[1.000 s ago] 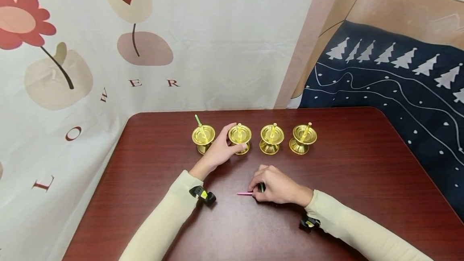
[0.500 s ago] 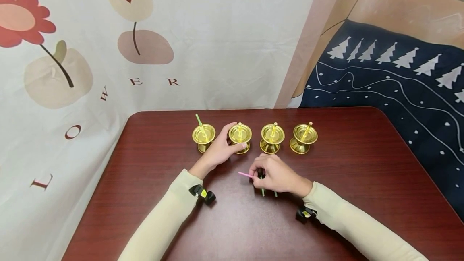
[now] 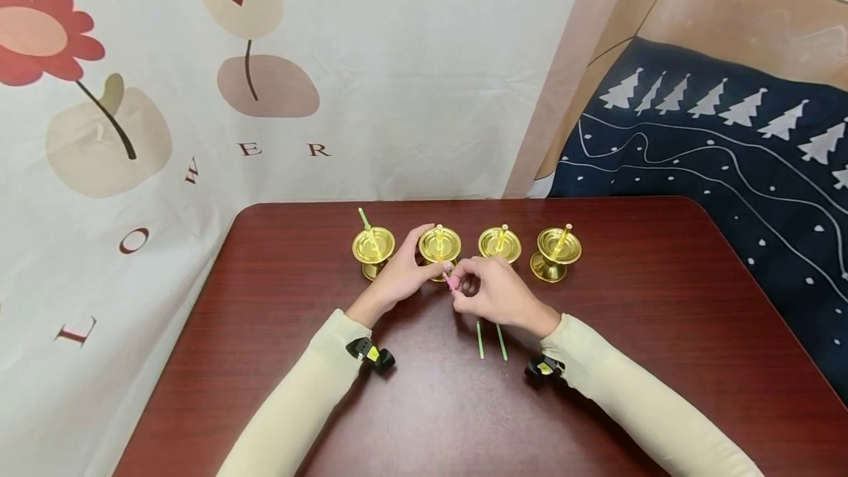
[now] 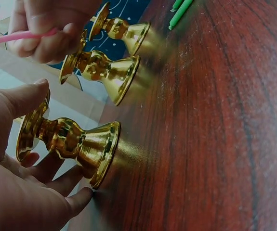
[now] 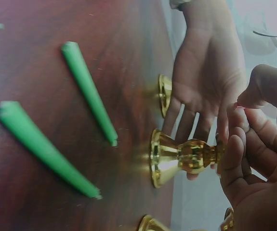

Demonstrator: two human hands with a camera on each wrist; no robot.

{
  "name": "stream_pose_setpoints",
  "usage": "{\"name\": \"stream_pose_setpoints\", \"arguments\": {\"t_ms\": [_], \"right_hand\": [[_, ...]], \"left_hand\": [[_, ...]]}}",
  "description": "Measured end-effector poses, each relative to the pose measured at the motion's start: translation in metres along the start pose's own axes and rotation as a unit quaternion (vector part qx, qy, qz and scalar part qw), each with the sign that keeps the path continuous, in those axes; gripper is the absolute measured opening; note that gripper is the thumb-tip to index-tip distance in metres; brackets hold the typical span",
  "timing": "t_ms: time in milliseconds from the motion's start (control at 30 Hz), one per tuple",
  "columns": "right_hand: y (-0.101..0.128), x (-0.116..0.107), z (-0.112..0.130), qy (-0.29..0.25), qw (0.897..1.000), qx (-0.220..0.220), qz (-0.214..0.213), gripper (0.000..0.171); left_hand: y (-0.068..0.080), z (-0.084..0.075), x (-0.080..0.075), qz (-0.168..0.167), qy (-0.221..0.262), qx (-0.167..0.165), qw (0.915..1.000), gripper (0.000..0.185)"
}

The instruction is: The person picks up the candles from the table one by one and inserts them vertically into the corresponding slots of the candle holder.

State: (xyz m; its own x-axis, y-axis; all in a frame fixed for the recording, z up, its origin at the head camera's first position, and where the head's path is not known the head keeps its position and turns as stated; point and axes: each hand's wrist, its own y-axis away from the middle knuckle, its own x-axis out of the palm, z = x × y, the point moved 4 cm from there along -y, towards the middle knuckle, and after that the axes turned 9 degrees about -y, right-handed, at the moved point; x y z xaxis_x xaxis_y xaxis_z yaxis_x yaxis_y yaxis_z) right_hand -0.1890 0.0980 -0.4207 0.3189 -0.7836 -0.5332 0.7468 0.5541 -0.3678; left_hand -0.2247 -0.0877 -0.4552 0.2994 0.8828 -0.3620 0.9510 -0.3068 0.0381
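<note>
My left hand point(image 3: 400, 271) holds the second brass candle holder point(image 4: 97, 147) from the left, thumb at its dish and fingers around the far side. The holder stands upright on the table, a hollow-looking post rising from its dish. Between thumb and fingertips my right hand point(image 3: 493, 289) pinches a thin pink candle point(image 3: 449, 282), just in front of that dish and close to the left thumb. In the left wrist view the candle point(image 4: 20, 36) sticks out from the fingers; in the right wrist view the fingers mostly hide it.
The leftmost holder point(image 3: 373, 246) carries a slim green candle point(image 3: 364, 217). To the right stand a third holder point(image 3: 513, 245), partly behind my right hand, and a fourth point(image 3: 548, 269). Two green candles point(image 3: 481, 341) lie on the dark red table point(image 3: 424, 418) near my right wrist.
My right hand has lifted the pink candle from the table and carried it forward to the second holder, uncovering the two green candles. The left hand has stayed in place.
</note>
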Motion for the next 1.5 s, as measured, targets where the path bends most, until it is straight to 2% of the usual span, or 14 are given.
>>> {"name": "stream_pose_setpoints", "arguments": {"t_ms": [167,333,467,633,800,967,1133,1500], "right_hand": [[-0.011,-0.002,0.001,-0.007,1.000,-0.003,-0.017,0.015],[-0.022,-0.004,-0.001,-0.038,0.999,0.006,-0.034,0.008],[-0.030,-0.007,-0.005,-0.070,0.996,0.015,-0.059,0.006],[-0.038,-0.013,-0.008,-0.080,0.992,0.013,-0.097,0.005],[-0.045,-0.018,-0.007,-0.098,0.984,0.016,-0.147,0.007],[-0.050,-0.020,-0.007,-0.113,0.975,0.003,-0.193,0.006],[-0.055,-0.020,-0.005,-0.109,0.970,-0.005,-0.218,0.004],[-0.059,-0.018,-0.003,-0.066,0.972,-0.008,-0.224,0.006]], "left_hand": [[0.000,-0.001,0.000,0.003,0.003,0.001,1.0000,0.079],[0.000,-0.001,0.000,0.008,0.011,0.003,0.9999,0.077],[-0.001,0.001,0.001,0.015,0.032,0.008,0.9994,0.078],[-0.002,0.003,0.002,0.021,0.066,0.012,0.9975,0.078],[-0.003,0.005,0.003,0.025,0.093,0.009,0.9953,0.077],[-0.001,0.005,0.003,0.027,0.101,0.004,0.9945,0.078],[-0.001,0.005,0.004,0.030,0.108,0.002,0.9937,0.078],[0.000,0.004,0.004,0.030,0.106,0.001,0.9939,0.078]]}}
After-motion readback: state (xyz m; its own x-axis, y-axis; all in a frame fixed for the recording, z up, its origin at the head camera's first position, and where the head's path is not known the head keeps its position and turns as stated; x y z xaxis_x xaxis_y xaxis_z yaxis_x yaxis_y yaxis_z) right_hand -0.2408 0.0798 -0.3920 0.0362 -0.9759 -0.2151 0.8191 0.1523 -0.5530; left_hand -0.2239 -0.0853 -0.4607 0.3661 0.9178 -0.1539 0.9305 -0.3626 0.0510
